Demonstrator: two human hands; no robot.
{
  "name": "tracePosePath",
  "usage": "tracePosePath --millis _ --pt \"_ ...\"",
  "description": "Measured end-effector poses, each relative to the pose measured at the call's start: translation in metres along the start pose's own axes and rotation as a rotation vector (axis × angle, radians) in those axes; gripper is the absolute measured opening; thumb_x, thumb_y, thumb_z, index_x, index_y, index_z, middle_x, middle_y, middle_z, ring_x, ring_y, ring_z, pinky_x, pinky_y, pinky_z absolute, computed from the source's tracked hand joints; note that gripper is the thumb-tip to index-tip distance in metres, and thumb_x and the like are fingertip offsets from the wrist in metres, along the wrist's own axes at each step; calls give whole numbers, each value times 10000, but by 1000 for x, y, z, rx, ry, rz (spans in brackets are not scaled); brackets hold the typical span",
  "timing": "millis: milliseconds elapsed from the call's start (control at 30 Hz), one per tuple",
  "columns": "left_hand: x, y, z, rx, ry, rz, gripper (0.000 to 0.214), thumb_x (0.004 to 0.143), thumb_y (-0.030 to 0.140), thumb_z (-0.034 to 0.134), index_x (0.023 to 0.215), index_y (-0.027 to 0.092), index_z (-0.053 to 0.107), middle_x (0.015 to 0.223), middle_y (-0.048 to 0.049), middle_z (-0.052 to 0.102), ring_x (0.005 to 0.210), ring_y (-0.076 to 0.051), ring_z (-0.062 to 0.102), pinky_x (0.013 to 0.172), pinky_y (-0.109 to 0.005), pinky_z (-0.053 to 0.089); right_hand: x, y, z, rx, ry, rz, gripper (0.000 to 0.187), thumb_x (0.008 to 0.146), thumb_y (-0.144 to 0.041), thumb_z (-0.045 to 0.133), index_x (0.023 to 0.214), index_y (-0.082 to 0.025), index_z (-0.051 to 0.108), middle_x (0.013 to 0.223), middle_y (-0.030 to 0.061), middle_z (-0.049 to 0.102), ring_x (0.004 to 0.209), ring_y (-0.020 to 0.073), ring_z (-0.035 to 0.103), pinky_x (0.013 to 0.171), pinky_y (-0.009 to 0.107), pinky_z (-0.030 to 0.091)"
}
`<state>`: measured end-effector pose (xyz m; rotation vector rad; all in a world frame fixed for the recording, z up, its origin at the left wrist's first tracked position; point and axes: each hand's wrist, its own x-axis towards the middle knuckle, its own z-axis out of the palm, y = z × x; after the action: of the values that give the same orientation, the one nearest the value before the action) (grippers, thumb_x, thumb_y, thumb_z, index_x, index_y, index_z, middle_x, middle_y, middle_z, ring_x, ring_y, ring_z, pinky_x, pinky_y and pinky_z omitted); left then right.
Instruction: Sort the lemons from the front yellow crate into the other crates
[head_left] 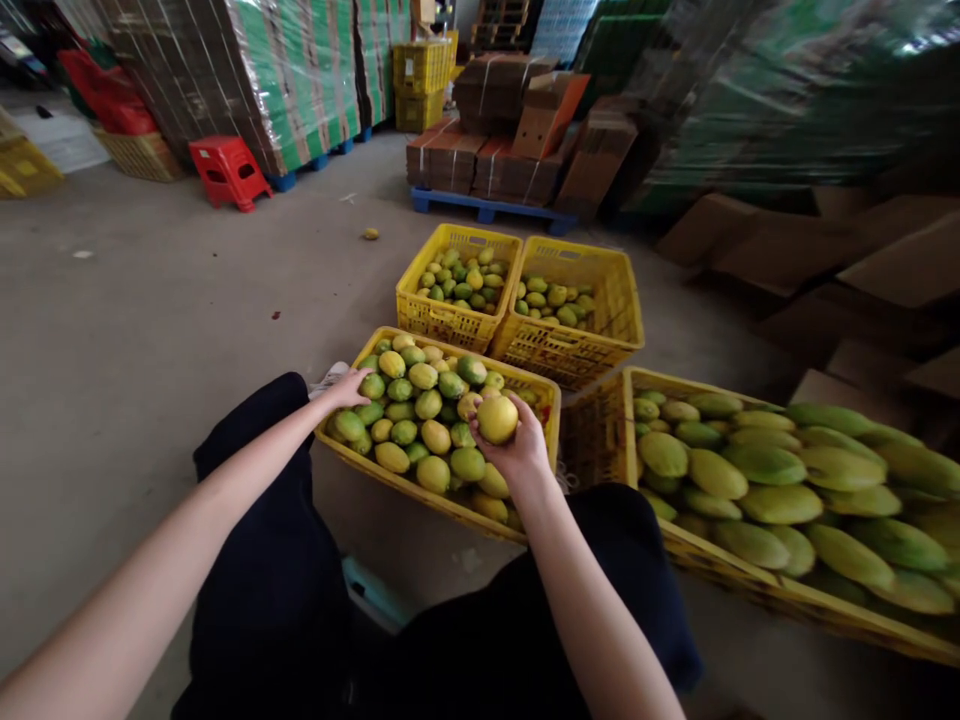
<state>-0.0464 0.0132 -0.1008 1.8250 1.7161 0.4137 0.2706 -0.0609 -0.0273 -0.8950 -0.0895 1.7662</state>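
Four yellow plastic crates are set on the concrete floor (135,330) within arm's reach. A yellow round fruit (497,419) is cupped from below in the right hand (517,450), fingers curled around it, lifted just above the heap in the nearest crate (442,500), apparently so its skin can be looked over. The left hand (346,388) is laid on a green fruit (372,386) at that crate's left edge, fingers closed over it loosely; whether it is gripped cannot be told. This crate is piled with small green and yellow fruits. Two farther crates (450,325) (622,300) are partly filled with the same. The crate on the right (750,585) is heaped with large elongated green mangoes (780,503). Stacked cartons (487,160) and a red stool (229,170) are seen behind.
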Motion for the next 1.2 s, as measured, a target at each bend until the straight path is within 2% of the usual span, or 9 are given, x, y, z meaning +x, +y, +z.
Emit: tracePosePath --millis 100,233,400,600,733,800,967,1100,1200 --pt "-1 -2 9 23 -2 9 554 700 320 810 1187 149 608 1034 -89 692 1032 -304 673 979 -400 509 -3 -3 5 -34 107 85 121 867 -333 579 919 -230 611 709 38 729 594 194 678 477 286 577" --pt "-2 0 5 92 -6 -1 561 701 316 801 1217 190 620 1139 -139 716 1131 -361 658 982 -429 494 -8 -6 13 -19 131 127 140 888 -321 540 935 -220 625 712 39 726 593 194 680 490 296 583" --pt "-13 32 -6 104 44 37 602 693 507 795 1195 205 655 987 -94 729 1017 -325 676 877 -384 505 -10 -1 13 37 83 67 151 848 -324 570 929 -211 630 747 52 740 639 200 702 539 292 592" --pt "-15 97 14 -825 -237 -14 490 742 684 657 851 209 604 648 -16 549 567 -141 469 551 -301 425 -9 12 19 54 -8 31 216 740 -249 581 938 -185 638 756 71 752 727 251 736 660 368 645" --pt "-12 127 36 -1322 -236 -109 542 821 767 494 859 231 566 742 -60 595 689 -190 547 651 -355 529 -5 11 22 112 -28 13 226 733 -226 617 952 -179 646 785 77 765 786 246 756 743 369 660" --pt "-10 134 40 -1431 -284 -124 605 838 796 429 938 221 588 860 -97 644 863 -240 630 782 -403 571 -4 7 25 99 -4 34 197 785 -265 614 957 -179 656 780 81 770 729 224 748 670 336 660" --pt "-2 130 34 -1424 -286 -66 604 865 726 407 1104 201 586 1064 -134 680 1121 -297 642 938 -475 547 -2 2 29 10 -3 94 256 865 -407 603 936 -173 679 684 70 747 493 179 657 370 240 525" --pt "-4 122 22 -1278 -290 -102 624 852 794 330 881 217 568 830 -101 658 868 -270 658 766 -445 553 -1 4 29 14 28 83 211 844 -366 644 918 -173 687 709 54 755 526 172 685 367 210 504" --pt "-12 121 12 -1269 -302 -108 595 804 793 401 743 214 523 683 -70 592 647 -215 601 603 -378 511 -3 7 32 -44 142 28 146 850 -318 656 905 -186 682 734 25 765 559 164 707 397 200 510"
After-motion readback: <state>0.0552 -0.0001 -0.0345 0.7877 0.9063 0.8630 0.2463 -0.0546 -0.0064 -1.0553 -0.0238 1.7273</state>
